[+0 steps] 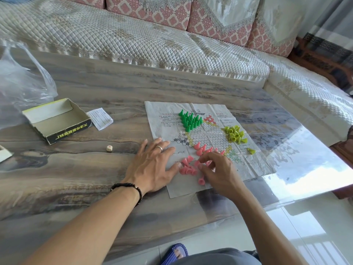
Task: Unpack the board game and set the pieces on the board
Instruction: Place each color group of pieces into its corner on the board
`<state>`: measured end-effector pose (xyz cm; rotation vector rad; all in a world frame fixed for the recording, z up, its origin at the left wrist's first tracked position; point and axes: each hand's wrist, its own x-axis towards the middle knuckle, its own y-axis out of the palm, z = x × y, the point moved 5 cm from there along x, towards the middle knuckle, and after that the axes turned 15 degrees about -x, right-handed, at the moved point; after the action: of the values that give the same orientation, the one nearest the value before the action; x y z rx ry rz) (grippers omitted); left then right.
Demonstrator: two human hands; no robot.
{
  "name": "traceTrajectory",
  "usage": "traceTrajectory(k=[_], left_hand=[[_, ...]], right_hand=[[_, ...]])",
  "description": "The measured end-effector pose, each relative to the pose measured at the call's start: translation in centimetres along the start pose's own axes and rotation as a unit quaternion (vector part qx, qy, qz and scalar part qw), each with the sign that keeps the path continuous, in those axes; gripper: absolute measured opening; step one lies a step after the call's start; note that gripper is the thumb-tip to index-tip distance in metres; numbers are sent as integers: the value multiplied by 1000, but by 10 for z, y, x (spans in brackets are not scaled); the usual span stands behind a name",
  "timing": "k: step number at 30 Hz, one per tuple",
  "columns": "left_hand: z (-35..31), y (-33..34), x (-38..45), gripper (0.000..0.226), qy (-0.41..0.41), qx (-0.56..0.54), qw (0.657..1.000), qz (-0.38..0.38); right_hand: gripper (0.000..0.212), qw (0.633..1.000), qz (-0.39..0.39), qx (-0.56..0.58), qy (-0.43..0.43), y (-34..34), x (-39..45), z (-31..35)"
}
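Observation:
A creased paper game board [214, 115] lies flat on the table. Dark green pawns [190, 120] stand grouped at its far left. Yellow-green pawns [235, 134] lie in a heap at its right, with one stray pawn [251, 151] nearer me. Pink pawns [188, 169] are scattered at the board's near edge, a few standing further in. My left hand [152, 165] rests flat, fingers spread, on the board's left edge beside them. My right hand [219, 169] is curled over the pink pawns, fingertips pinching one; the hand hides the grip in part.
An open empty game box [57, 120] sits at the left, a folded leaflet [99, 118] beside it. A small die [109, 148] lies near my left hand. A clear plastic bag [21, 81] is at far left. A quilted sofa [133, 35] runs behind the table.

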<state>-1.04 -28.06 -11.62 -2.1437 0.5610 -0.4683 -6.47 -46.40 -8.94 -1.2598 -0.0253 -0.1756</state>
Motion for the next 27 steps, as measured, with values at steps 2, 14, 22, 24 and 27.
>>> traceTrajectory(k=[2, 14, 22, 24, 27], left_hand=[[0, 0, 0, 65, 1, 0, 1000, -1], [1, 0, 0, 72, -1, 4, 1000, 4], [1, 0, 0, 68, -1, 5, 1000, 4], [1, 1, 0, 66, 0, 6, 1000, 5], [2, 1, 0, 67, 2, 7, 1000, 3]], right_hand=[[3, 999, -14, 42, 11, -5, -1, -1], [13, 998, -47, 6, 30, -50, 3, -27], [14, 991, -19, -131, 0, -63, 12, -28], [12, 987, -14, -158, -21, -61, 15, -26], [15, 981, -9, -188, -43, -55, 20, -27]])
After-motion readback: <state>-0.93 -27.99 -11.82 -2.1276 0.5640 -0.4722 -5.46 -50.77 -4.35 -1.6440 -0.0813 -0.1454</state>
